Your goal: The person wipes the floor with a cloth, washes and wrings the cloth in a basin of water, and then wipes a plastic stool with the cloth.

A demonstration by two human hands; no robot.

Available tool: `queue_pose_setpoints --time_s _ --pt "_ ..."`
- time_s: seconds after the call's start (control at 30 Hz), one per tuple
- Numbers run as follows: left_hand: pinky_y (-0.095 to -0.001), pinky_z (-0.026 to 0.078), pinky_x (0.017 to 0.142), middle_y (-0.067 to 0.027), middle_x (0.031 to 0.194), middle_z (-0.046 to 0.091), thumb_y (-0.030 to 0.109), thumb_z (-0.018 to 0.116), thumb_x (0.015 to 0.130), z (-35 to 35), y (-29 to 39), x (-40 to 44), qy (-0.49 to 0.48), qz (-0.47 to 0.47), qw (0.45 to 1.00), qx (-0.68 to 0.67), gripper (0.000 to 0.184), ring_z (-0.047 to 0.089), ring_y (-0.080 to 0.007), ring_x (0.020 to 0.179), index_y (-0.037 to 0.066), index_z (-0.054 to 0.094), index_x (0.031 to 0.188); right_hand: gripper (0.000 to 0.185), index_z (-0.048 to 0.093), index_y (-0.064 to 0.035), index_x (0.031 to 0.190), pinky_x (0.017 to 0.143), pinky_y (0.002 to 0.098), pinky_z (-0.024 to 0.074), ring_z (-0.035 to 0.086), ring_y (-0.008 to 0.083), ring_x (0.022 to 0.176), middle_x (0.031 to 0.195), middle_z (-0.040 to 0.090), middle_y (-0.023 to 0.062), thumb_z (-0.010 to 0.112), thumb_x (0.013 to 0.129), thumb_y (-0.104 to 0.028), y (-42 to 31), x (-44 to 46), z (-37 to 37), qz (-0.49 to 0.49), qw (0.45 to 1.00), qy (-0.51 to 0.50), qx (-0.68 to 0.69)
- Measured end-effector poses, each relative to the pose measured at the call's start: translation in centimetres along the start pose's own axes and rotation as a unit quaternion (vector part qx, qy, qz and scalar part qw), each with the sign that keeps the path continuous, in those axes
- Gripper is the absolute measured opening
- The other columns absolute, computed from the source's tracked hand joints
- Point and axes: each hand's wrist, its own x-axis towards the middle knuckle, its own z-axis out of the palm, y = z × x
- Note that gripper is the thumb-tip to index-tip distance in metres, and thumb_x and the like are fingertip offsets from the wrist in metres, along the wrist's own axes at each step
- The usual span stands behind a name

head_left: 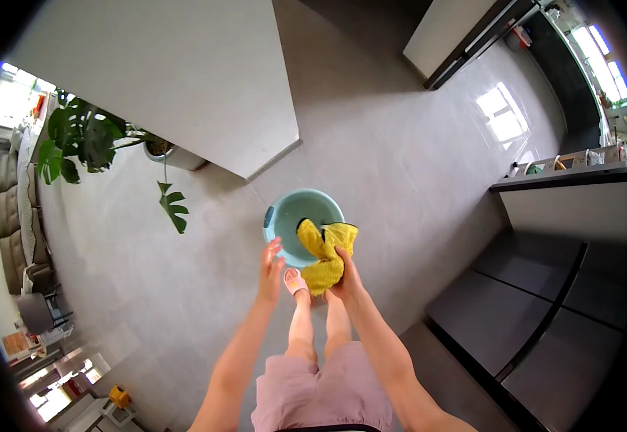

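My right hand (346, 276) grips a yellow cloth (322, 268) with a dark edge, bunched up and hanging over the near right side of a basin. The light blue-green basin (290, 212) stands on the floor just in front of my feet. To the left of the cloth, my left hand (272, 265) is held near the basin's rim with its fingers apart and nothing in it. Part of the basin's inside is hidden behind the cloth.
Grey floor tiles (393, 165) surround the basin. A white wall corner (241, 93) juts in ahead, with a potted leafy plant (90, 137) beside it. Dark grey cabinet fronts (508, 309) lie to the right. A brown sofa (12, 216) is at far left.
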Motion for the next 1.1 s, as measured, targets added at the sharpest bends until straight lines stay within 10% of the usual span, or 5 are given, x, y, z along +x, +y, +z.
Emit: queue_pose_setpoints --time_s 0.37,0.53,0.77,0.97,1.1 --pt "-0.0379 0.039 0.102 -0.0139 0.124 0.056 0.005 0.064 0.077 6.3 16.8 -3.0 -0.187 0.159 0.939 0.242 0.052 0.053 -0.0274 0.117 0.004 0.046 0.126 0.082 0.041 -0.0091 0.142 0.087 0.0437 0.0524 0.059 0.0311 0.114 0.134 0.052 0.0166 0.047 0.088 -0.070 -5.9 -8.7 1.8 0.166 0.941 -0.228 -0.188" --pt "-0.0346 0.045 0.092 -0.0115 0.103 0.058 0.012 0.062 0.079 8.1 23.9 -6.4 -0.159 0.169 0.952 0.199 0.042 0.058 -0.0233 0.100 0.004 0.047 0.118 0.100 0.023 -0.0085 0.152 0.105 0.0469 0.0406 0.044 0.0295 0.133 0.148 0.038 0.0178 0.076 0.078 -0.051 -8.2 -15.5 3.9 -0.324 0.761 -0.143 -0.544" --pt "-0.0319 0.043 0.095 -0.0054 0.112 0.053 0.003 0.053 0.086 9.3 32.6 -11.0 -0.188 0.181 0.953 -0.153 0.037 0.052 -0.0158 0.106 0.006 0.044 0.122 0.128 0.005 -0.0084 0.154 0.111 0.0423 0.0343 0.028 0.0295 0.143 0.154 0.028 0.0156 0.090 0.064 -0.038 -7.9 -20.6 16.1 -0.469 0.591 -0.355 -0.552" --pt "-0.0363 0.040 0.103 -0.0074 0.136 0.047 0.001 0.054 0.089 8.2 36.5 -14.7 -0.211 0.252 0.942 -0.063 0.062 0.046 -0.0219 0.126 0.010 0.033 0.146 0.072 0.041 -0.0052 0.134 0.095 0.0340 0.0460 0.054 0.0187 0.113 0.122 0.053 0.0065 0.081 0.076 -0.019 -6.4 -22.9 20.4 -0.267 0.811 -0.330 -0.402" --pt "-0.0425 0.031 0.113 -0.0065 0.149 0.038 0.002 0.060 0.080 2.9 33.5 -15.0 0.002 0.510 0.746 0.429 0.066 0.035 -0.0304 0.138 0.015 0.044 0.143 0.046 0.054 -0.0023 0.117 0.075 0.0313 0.0510 0.062 0.0171 0.083 0.097 0.062 0.0083 0.075 0.076 -0.011 -9.6 -22.5 19.6 -0.151 0.796 -0.413 -0.416"
